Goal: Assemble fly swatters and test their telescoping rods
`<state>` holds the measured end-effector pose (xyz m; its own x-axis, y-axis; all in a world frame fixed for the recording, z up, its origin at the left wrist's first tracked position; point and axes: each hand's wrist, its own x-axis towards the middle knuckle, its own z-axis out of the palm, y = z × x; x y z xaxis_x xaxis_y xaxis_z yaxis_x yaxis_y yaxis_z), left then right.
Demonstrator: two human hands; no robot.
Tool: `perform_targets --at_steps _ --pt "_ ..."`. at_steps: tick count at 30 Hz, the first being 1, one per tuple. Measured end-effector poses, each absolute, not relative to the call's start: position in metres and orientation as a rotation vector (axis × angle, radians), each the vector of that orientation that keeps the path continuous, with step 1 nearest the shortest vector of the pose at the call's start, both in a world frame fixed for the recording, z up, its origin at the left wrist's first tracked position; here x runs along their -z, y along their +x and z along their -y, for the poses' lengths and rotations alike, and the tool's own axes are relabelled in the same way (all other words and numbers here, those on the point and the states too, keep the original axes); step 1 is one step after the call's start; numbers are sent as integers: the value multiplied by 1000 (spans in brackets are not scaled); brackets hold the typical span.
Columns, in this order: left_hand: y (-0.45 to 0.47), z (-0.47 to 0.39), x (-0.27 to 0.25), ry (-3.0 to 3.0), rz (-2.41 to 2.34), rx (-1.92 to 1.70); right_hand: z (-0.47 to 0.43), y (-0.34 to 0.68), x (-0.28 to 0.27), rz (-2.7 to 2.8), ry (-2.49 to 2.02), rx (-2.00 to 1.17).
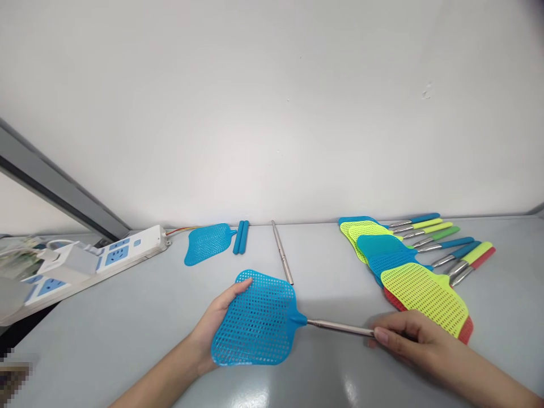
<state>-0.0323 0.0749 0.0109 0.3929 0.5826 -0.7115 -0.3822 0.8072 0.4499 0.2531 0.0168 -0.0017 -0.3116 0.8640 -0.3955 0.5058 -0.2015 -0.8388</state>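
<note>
Swatter head (257,323) of blue mesh is in the middle near part of the grey table (170,317), raised toward the viewer between the two hands of one person. The left hand (212,326) grips it at its left edge: the thumb presses on the front of the mesh, and the other fingers are behind, so the mesh is clamped between them. From the neck of this head a thin metal rod (340,326) goes to the right, and its free end is pinched between the thumb and forefinger of the right hand (410,338). Just beyond lies a second rod (282,252), and to its left are two blue sleeves (241,238), side by side; what is inside them cannot be seen. Near these sleeves lies another blue mesh head (208,243). On the right, a pile of swatters (425,294) in yellow, blue and red is overlapping, and their coloured handles enclose the ends of metal rods. Whether the right hand touches this pile, one cannot tell. At far left is a white power strip (151,241) with blue sockets; a white adapter (72,260) covers some of them. Behind it is some clear plastic (19,255), and its contents are too blurred to name.
</note>
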Motion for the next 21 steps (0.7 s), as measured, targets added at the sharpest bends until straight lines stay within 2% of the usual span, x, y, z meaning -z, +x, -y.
perform_targets --at_steps 13,21 --pt "-30 -73 -13 273 -1061 -673 -18 252 1 1700 -1557 -1570" --pt "-30 -72 -13 268 -1052 -664 -17 249 2 1661 -1634 -1428"
